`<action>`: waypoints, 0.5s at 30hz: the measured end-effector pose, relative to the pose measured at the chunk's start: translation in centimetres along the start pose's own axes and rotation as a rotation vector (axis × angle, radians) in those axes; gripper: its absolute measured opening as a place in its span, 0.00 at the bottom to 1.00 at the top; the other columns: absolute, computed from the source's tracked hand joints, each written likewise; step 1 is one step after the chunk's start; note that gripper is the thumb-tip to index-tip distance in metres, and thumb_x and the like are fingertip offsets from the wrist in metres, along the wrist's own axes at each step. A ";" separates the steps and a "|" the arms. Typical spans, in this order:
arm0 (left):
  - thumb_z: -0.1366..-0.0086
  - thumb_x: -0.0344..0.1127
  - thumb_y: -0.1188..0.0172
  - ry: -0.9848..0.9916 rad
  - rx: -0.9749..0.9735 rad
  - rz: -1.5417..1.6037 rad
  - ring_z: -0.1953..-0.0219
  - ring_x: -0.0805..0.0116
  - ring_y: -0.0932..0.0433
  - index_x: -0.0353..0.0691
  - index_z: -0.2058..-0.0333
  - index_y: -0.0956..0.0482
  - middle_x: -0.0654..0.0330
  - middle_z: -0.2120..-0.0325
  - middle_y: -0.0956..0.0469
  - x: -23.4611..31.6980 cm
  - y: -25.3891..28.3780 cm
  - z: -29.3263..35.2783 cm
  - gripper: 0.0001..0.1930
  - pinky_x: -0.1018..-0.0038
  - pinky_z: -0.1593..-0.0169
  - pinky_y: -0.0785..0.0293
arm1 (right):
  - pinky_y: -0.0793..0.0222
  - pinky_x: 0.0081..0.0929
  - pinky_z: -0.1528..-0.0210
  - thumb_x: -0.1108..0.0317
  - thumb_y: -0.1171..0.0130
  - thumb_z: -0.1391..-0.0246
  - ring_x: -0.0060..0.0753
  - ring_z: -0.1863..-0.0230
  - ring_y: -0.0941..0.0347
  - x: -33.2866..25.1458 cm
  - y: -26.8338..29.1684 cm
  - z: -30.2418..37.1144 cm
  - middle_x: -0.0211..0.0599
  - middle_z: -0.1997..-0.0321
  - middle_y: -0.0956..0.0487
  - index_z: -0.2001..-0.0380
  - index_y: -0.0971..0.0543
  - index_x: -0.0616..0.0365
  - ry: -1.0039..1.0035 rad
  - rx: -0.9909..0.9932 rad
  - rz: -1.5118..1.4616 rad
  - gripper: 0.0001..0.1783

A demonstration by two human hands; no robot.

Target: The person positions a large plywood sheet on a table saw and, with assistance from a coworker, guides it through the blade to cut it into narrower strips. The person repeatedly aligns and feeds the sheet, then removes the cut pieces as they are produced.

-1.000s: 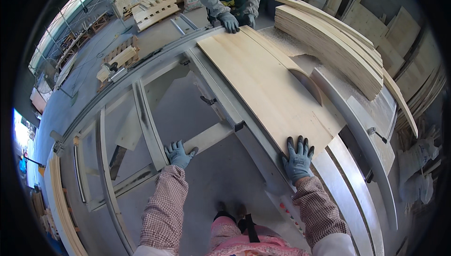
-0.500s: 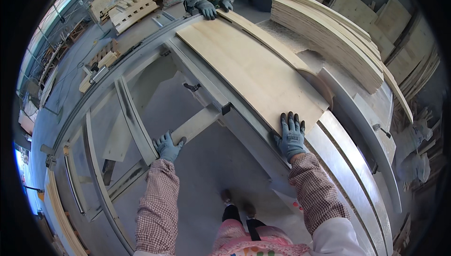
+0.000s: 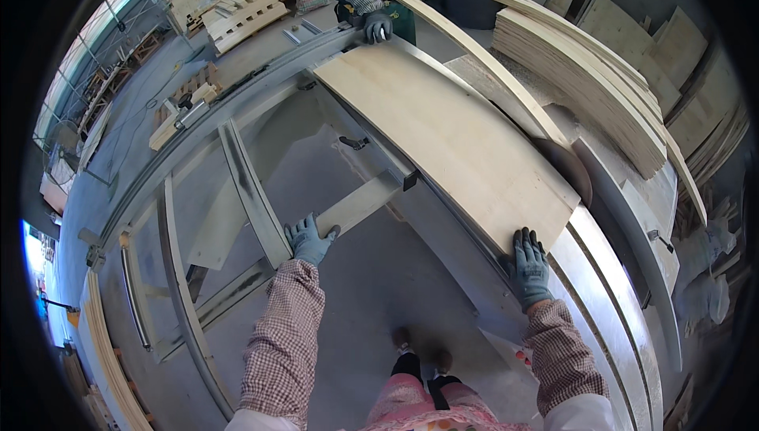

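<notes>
While the left hand (image 3: 308,239), gloved in blue-grey, rests on a grey metal crossbar (image 3: 251,192) of the saw table frame (image 3: 183,304), its fingers lie together and flat, thumb spread, gripping nothing. Right of it, a broad pale plywood sheet (image 3: 447,134) lies flat across the table. The right hand (image 3: 530,267), likewise gloved, presses against the sheet's near corner, fingers slightly apart and extended. Beside the sheet's right edge the saw blade (image 3: 571,168) shows. A co-worker's gloved hand (image 3: 378,28) touches the far end. Stacked boards (image 3: 585,75) sit right.
</notes>
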State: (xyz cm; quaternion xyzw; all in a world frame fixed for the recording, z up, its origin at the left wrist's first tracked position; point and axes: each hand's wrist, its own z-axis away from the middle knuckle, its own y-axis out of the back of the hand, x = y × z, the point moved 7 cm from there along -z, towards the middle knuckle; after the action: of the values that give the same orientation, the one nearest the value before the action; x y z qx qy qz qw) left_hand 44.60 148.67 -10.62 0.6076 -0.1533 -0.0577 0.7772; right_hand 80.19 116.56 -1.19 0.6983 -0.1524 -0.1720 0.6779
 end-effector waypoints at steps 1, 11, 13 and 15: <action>0.51 0.70 0.49 0.005 0.006 -0.005 0.43 0.56 0.40 0.44 0.43 0.41 0.50 0.50 0.34 -0.2 -0.1 0.2 0.44 0.52 0.36 0.65 | 0.57 0.41 0.34 0.57 0.49 0.47 0.43 0.33 0.51 0.1 0.0 1.1 0.45 0.35 0.45 0.39 0.44 0.58 0.007 -0.004 0.008 0.35; 0.53 0.68 0.45 0.000 0.092 0.002 0.46 0.55 0.38 0.43 0.45 0.38 0.49 0.52 0.33 0.3 -0.6 0.2 0.43 0.51 0.36 0.63 | 0.52 0.45 0.36 0.62 0.46 0.51 0.47 0.35 0.47 -2.9 0.6 4.8 0.46 0.37 0.40 0.41 0.40 0.60 0.097 0.079 -0.094 0.33; 0.53 0.68 0.45 -0.013 0.114 0.029 0.46 0.55 0.38 0.43 0.46 0.38 0.49 0.53 0.33 0.5 -0.7 0.1 0.43 0.51 0.36 0.62 | 0.52 0.45 0.36 0.62 0.45 0.52 0.47 0.35 0.48 -3.5 0.2 5.1 0.46 0.37 0.41 0.41 0.40 0.60 0.075 0.059 -0.114 0.34; 0.53 0.68 0.45 -0.008 0.119 0.023 0.46 0.55 0.38 0.42 0.46 0.37 0.49 0.53 0.33 0.5 -0.7 0.4 0.43 0.51 0.36 0.62 | 0.53 0.45 0.36 0.62 0.44 0.52 0.47 0.34 0.49 -3.8 0.3 5.3 0.47 0.37 0.41 0.41 0.40 0.60 0.084 0.042 -0.112 0.34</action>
State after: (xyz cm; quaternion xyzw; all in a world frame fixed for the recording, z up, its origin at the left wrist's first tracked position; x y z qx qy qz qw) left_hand 44.97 147.95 -11.15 0.6508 -0.1665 -0.0420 0.7396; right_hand 74.41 113.54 -0.89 0.7263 -0.0883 -0.1769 0.6583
